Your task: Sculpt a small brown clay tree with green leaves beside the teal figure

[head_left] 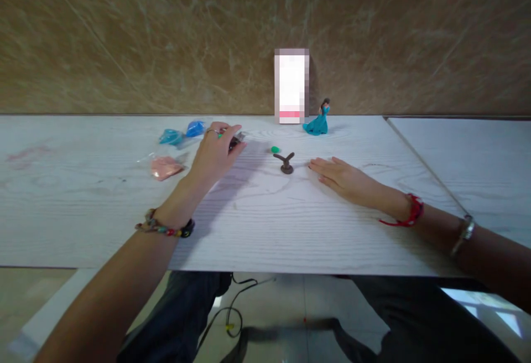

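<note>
My left hand (pixel 215 150) is over the table left of the middle, its fingers curled around a small plastic packet (pixel 237 140) with something dark in it. The fingers cover most of that packet. A bit of green shows beside the knuckles. My right hand (pixel 346 179) lies flat on the tabletop with its fingers stretched out. Between the hands stands a small brown clay piece (pixel 286 165), a round base with a forked top. Just behind it lies a small green lump of clay (pixel 275 149).
Light blue (pixel 171 137), dark blue (pixel 195 128) and pinkish-orange (pixel 165 167) clay packets lie left of my left hand. A blurred-out phone (pixel 291 86) leans on the marbled wall (pixel 166 36). Beside it stands a figurine in a teal dress (pixel 317 123). The white table (pixel 257 230) ends before my legs.
</note>
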`<state>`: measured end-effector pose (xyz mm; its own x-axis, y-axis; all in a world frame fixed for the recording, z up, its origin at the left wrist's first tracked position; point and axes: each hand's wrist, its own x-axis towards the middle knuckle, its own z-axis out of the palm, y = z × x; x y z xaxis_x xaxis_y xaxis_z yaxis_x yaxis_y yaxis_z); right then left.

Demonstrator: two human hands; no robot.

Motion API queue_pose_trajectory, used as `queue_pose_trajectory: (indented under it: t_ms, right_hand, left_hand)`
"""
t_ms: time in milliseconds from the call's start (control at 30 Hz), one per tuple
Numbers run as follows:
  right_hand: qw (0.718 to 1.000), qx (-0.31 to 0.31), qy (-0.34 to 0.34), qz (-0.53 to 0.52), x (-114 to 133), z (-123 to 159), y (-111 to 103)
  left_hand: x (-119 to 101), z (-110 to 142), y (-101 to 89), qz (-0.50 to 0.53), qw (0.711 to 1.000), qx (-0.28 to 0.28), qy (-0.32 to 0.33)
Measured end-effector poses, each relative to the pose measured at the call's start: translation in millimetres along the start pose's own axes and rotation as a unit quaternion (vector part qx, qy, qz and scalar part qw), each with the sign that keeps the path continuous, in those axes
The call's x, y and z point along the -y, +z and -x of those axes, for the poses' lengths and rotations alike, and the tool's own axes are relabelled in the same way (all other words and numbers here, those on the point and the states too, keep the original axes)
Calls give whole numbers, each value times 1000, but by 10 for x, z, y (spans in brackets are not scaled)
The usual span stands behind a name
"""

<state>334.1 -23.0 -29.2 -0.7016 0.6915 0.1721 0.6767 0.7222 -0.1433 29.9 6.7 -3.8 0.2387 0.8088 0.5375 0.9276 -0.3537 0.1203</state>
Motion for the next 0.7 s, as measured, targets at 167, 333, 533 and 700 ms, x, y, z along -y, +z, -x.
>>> queue_pose_trajectory:
  t_ms: [167, 333, 533, 700]
  right_hand:
    - [999, 33, 19, 12, 13, 36, -82]
    - [999, 40, -18, -6, 54, 16, -113]
    - [999, 39, -1, -7, -5, 21, -115]
    - [996, 70, -39, -35, -41, 66, -157]
  left_hand:
    - [-6, 5, 6, 14, 1000, 17, 0]
    - [13, -1, 35, 27, 999, 18, -2]
    - [35, -11, 53, 34, 999, 24, -17]
    - [22, -15, 21, 33, 999, 24, -16]
